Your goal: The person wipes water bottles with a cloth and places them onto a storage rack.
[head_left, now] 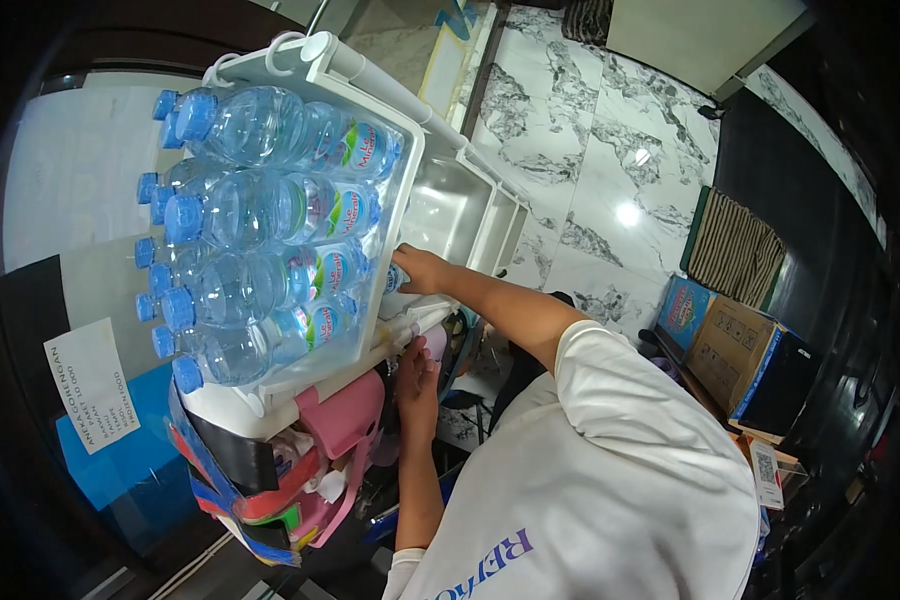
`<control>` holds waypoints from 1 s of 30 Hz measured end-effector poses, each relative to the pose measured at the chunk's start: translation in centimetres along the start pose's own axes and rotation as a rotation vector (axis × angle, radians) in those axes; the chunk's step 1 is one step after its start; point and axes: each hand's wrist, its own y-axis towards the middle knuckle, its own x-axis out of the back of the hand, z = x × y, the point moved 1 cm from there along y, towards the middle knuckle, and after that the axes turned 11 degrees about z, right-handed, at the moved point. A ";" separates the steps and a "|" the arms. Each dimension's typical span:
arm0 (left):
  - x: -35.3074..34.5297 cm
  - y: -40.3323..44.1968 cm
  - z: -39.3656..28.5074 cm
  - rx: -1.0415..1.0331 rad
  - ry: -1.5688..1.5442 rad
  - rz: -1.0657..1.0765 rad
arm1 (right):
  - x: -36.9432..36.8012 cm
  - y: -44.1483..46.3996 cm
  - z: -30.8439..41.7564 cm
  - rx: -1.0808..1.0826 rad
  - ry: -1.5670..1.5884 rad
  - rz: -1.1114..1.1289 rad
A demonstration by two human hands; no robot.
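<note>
Reaching in at the right edge of the white rack's upper tray (402,150), my right hand (422,270) has its fingers closed round a small bottle (397,279), mostly hidden by the hand and tray. Several clear water bottles (245,205) with blue caps lie stacked on their sides in that tray, caps toward the left. Lower down, my left hand (417,380) is raised with its fingers apart and nothing seen in it. It is beside a pink basket (342,410) and below some pale plastic wrapping (410,318).
An empty white lower bin (440,205) stands right of the bottles. A paper sign (92,385) is at the left. Marble-patterned floor (590,150) spreads behind, with a striped mat (735,250) and cardboard boxes (728,355) at the right.
</note>
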 end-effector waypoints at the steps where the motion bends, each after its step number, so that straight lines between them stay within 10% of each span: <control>1: -0.1 0.1 -0.2 -0.002 0.001 -0.001 | 0.2 -0.1 0.3 -0.040 -0.011 0.016; 16: 0.6 -1.4 0.7 -0.047 -0.040 0.046 | 3.3 -7.0 4.3 -0.126 0.193 -0.243; 30: -5.5 -0.5 2.5 -0.173 0.059 0.627 | 4.0 -31.9 16.5 -0.486 0.068 -0.666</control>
